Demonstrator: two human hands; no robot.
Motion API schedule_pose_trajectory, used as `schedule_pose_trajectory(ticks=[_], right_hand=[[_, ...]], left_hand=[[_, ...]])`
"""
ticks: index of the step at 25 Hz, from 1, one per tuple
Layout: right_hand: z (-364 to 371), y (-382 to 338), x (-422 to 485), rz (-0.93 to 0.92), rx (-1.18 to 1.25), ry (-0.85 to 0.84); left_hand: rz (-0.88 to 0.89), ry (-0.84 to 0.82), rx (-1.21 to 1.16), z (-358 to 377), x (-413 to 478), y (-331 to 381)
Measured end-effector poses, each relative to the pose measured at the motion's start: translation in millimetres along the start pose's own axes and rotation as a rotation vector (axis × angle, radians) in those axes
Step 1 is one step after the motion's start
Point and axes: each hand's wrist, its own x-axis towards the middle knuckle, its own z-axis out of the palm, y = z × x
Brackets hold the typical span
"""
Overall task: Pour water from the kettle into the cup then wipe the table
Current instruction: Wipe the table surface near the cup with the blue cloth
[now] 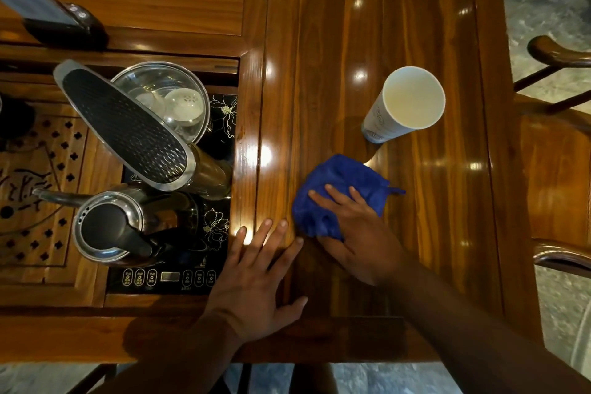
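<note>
You are pressing your right hand (347,217) flat, fingers spread, on the crumpled blue cloth (339,189), so the palm is pinning it to the glossy brown wooden surface (447,201) rather than gripping it; that flat hold is giving the widest contact for wiping. Your left hand (256,269) is lying open and empty on the wood just beside the cloth, fingers splayed, most likely bracing you as you lean in. The tall white paper cup (406,102) is standing upright beyond the cloth, near it but apart, seemingly set far enough back to leave a wiping lane; it looks filled with a pale liquid, though glare is making the level hard to judge. The steel kettle with the black lid and handle (112,227) is sitting on the black floral-printed heating panel (220,227) at your left, spout pointing away from the cup, which is suggesting the pouring is done. You are working the wiping step, and the cup's closeness is asking for care on any forward stroke.
</note>
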Motion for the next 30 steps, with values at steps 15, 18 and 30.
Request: schedule_pose_trajectory(ticks=[15,18,30], right_hand=[[11.2,-43.2,38.4,0.025,0.170,0.113],[14.4,-14.7,-13.1,0.047,0.168,0.077],[12.3,-20.4,0.5,0.334,0.095,0.216]], left_hand=[[0.000,0.030,-0.009,0.5,-0.8,1.6],[0.007,0.052,0.001,0.8,-0.2,1.8],[-0.008,0.027,0.011,-0.4,0.5,2.3]])
